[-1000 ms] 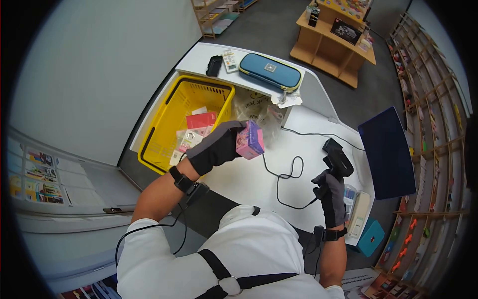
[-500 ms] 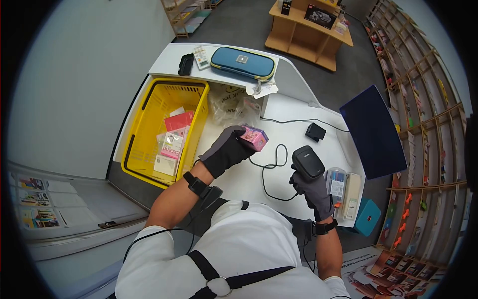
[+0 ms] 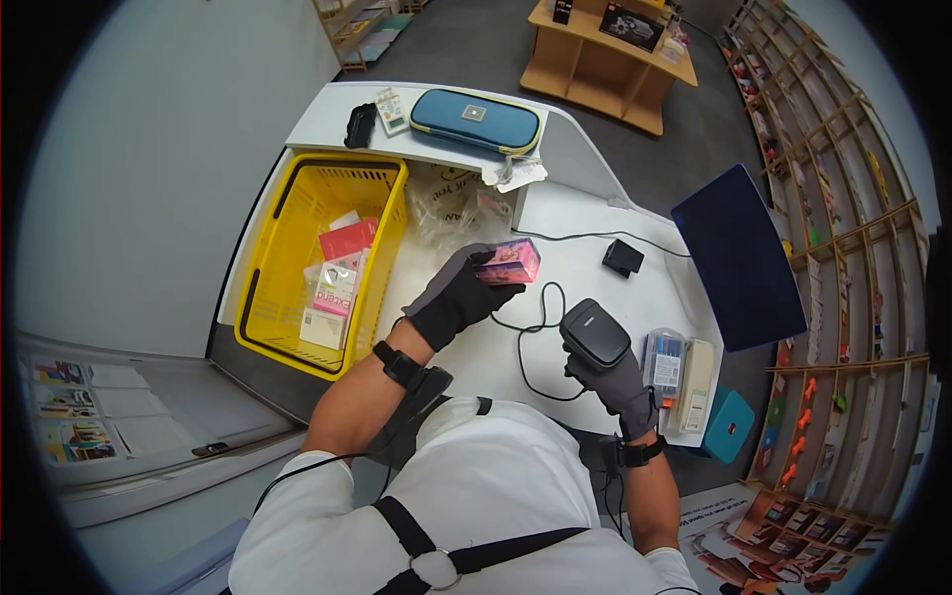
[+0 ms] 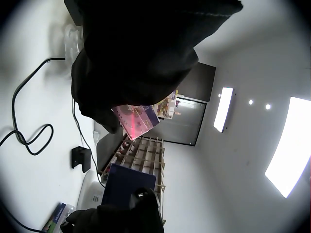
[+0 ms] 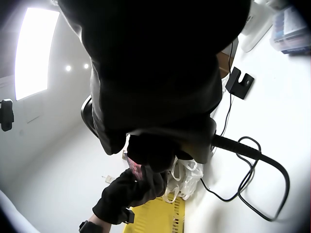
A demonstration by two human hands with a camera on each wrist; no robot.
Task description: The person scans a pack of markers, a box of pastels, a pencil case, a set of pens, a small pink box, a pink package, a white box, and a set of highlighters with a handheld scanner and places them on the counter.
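My gloved left hand grips a small pink and purple box above the white counter. In the left wrist view a red glow falls on the pink face of the box. A black handheld barcode scanner sits in the grip of my gloved right hand, its head turned toward the box. From the scanner's handle a black cable loops over the counter. Most of the handle is hidden by the fingers.
A yellow basket with several packages stands at the left. Beside it lie clear plastic bags. A blue case rests on the raised ledge. On the right are a black scanner stand, a monitor and a pen box.
The scanner has swung up and left, its head now turned toward the box. The box has been turned in my left hand. The head view has shifted to the right.
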